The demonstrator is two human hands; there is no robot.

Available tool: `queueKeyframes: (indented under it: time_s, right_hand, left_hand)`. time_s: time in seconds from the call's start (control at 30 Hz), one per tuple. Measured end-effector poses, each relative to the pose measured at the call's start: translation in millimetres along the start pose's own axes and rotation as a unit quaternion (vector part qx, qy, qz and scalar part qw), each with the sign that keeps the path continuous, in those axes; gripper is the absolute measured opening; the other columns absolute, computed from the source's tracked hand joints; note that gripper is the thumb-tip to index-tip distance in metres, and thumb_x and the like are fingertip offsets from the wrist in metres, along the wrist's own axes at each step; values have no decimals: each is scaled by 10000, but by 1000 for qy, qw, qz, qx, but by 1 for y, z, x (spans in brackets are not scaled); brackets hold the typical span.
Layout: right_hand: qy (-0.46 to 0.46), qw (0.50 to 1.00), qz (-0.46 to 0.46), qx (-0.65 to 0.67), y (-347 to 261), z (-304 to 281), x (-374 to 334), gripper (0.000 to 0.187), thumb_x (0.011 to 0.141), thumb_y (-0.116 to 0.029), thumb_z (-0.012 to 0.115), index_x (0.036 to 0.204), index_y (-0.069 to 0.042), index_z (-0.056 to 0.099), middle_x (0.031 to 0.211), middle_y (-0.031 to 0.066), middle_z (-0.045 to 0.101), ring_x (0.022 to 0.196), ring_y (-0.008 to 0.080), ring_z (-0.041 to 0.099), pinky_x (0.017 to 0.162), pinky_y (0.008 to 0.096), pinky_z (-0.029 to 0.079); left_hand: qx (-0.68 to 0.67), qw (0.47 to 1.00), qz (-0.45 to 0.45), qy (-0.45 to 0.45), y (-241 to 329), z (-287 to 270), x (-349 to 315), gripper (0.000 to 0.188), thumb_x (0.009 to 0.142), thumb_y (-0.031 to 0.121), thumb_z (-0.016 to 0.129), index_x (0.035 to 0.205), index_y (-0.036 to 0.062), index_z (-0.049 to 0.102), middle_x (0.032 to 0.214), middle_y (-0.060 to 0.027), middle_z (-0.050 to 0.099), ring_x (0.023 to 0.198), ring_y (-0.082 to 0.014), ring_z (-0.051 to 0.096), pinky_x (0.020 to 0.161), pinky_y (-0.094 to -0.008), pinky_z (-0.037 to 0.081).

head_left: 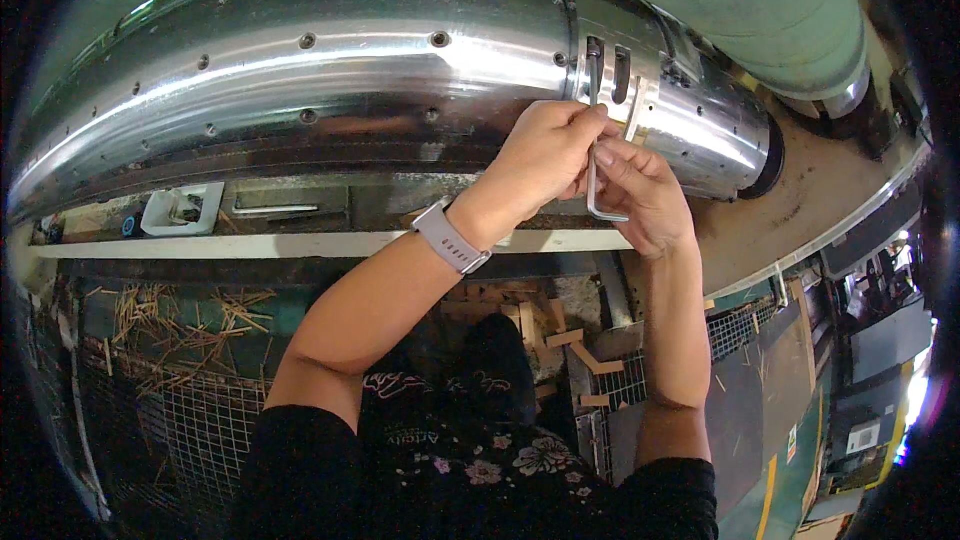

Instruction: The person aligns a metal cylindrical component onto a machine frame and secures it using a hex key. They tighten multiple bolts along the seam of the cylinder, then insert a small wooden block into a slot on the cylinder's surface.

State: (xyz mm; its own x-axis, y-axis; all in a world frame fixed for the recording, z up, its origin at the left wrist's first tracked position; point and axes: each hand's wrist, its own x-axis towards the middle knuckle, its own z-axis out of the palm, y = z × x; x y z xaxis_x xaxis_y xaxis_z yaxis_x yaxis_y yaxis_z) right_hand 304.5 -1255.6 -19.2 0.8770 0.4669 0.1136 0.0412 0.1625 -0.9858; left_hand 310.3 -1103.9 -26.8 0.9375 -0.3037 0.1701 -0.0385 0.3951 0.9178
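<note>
A long L-shaped hex key [592,190] runs up between my hands. Its upper end reaches a bolt in a slot [595,46] of the shiny steel cylinder [400,70], and its short bent leg points right at the bottom. My left hand [545,145], with a watch on its wrist, is closed around the shaft from the left. My right hand [645,190] pinches the same shaft from the right, thumb and fingertips together. Just right of the key, a flat bright metal strip [634,105] slants across the cylinder; my right fingers hide its lower end.
A row of bolt holes lines the cylinder. Left below it, a white tray [185,210] with small parts and another hex key [275,208] lie on a ledge. A pale rail [250,245] crosses in front. Wood pieces [590,355] and thin sticks [190,315] lie lower down. A green roller [780,30] looms far right.
</note>
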Motion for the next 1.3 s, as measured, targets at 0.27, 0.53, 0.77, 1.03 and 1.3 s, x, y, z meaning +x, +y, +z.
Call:
queueKeyframes:
  time_s: [0.27,0.53,0.77,1.03,1.3]
  right_hand:
    - [44,996,-41,71,11,9,4,198,906,-166,558,945,18,620,811,83,648,704,148,606,668,274,483]
    - [-3,999,-31,21,13,1,3,197,917,-195,545,885,-12,609,800,76,644,686,140,604,600,237,470]
    - [43,999,-3,0,12,3,0,185,908,-189,560,886,-18,626,789,63,644,657,119,585,553,210,422]
    - [41,997,-52,35,15,8,5,169,864,-150,623,739,-46,576,671,45,584,615,137,551,566,261,458]
    - [108,984,-106,-98,13,6,6,226,851,-91,634,658,-62,520,615,7,558,560,74,495,541,230,416]
  left_hand:
    - [-19,1000,22,-4,-8,-2,5,289,954,235,463,975,-13,609,654,-12,542,465,-69,464,400,-212,375]
    - [98,993,53,-29,-5,-6,6,313,953,269,464,968,-11,602,652,-29,552,461,-82,491,393,-223,387]
    - [67,996,51,-17,-7,-4,5,327,949,276,463,893,-9,613,594,-11,536,454,-83,497,396,-224,380]
    - [120,987,98,-31,-9,-6,4,325,948,266,459,853,-10,602,628,-31,571,495,-99,529,460,-244,426]
    - [269,940,200,65,-36,-13,-33,269,832,222,671,793,-20,559,615,-90,587,548,-133,573,520,-273,442]
